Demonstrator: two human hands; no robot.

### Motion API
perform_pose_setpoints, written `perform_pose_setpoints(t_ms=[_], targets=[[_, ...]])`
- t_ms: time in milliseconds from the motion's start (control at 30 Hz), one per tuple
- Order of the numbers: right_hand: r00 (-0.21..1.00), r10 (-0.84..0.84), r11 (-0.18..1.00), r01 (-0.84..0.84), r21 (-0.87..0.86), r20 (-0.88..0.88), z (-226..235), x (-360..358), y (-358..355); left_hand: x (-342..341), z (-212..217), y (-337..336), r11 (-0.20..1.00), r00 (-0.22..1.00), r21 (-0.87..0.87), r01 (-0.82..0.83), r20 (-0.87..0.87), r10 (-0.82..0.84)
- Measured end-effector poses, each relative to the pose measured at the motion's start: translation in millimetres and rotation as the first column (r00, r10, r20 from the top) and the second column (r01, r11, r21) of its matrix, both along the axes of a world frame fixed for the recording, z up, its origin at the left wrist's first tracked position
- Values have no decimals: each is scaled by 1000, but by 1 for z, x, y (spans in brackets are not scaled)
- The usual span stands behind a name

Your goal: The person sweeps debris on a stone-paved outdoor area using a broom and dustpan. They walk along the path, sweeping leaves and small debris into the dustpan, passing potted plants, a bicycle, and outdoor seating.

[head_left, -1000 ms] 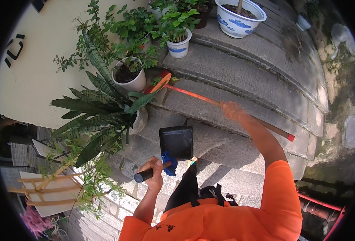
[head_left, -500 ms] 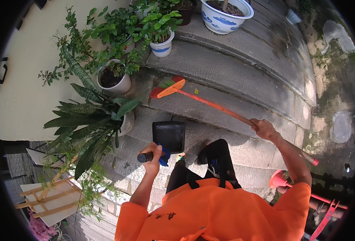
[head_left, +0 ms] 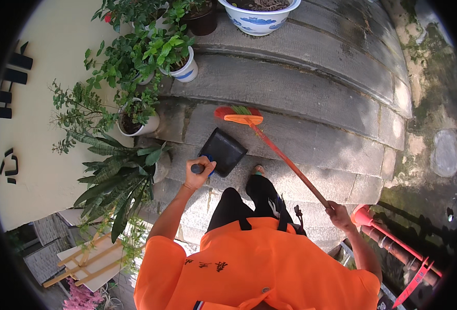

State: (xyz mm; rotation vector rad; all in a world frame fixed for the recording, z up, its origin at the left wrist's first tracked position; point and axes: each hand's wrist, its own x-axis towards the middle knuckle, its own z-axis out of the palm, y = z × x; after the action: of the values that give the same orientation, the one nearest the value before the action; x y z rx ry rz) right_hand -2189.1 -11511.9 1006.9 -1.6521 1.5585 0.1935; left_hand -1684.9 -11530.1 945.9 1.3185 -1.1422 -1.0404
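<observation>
My left hand (head_left: 200, 171) is closed round the dark upright handle of a dustpan. Its black pan (head_left: 225, 153) lies tilted on a stone step, ahead of my feet. My right hand (head_left: 339, 215) grips the red shaft of a long broom (head_left: 288, 161). The orange broom head (head_left: 243, 119), with red and green bristles, rests on the step just beyond the dustpan and to its right. A small gap shows between bristles and pan. Whatever lies under the bristles is hidden.
Stone steps (head_left: 301, 88) rise ahead. Along the left wall stand potted plants: a spiky-leaved one (head_left: 117, 181), a white pot (head_left: 140, 124) and a blue-and-white pot (head_left: 186, 70). A large blue-and-white planter (head_left: 259, 20) sits farther up. A red cone (head_left: 361, 216) stands at right.
The dustpan has moved forward and turned, with my left hand. My right hand has drawn back toward me, and the broom head has swung right. My body has shifted up the steps.
</observation>
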Motion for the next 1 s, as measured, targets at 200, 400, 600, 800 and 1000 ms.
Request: perform_pose_setpoints(t_ms=[200, 400, 600, 800, 1000], targets=[[972, -233, 970, 233, -74, 11, 27, -19, 60, -1, 10, -58, 978, 970, 22, 208, 122, -209], [966, -256, 965, 254, -69, -23, -5, 6, 91, 5, -7, -115, 905, 897, 63, 420, 123, -425], [879, -451, 821, 342, 458, 153, 17, 127, 61, 52, -31, -152, 908, 929, 250, 336, 70, -363], [716, -666, 680, 469, 564, 207, 80, 129, 105, 87, -28, -145, 889, 925, 282, 361, 15, -380], [786, -590, 797, 532, 287, 183, 97, 120, 103, 92, -20, -145, 947, 965, 189, 261, -22, -261]])
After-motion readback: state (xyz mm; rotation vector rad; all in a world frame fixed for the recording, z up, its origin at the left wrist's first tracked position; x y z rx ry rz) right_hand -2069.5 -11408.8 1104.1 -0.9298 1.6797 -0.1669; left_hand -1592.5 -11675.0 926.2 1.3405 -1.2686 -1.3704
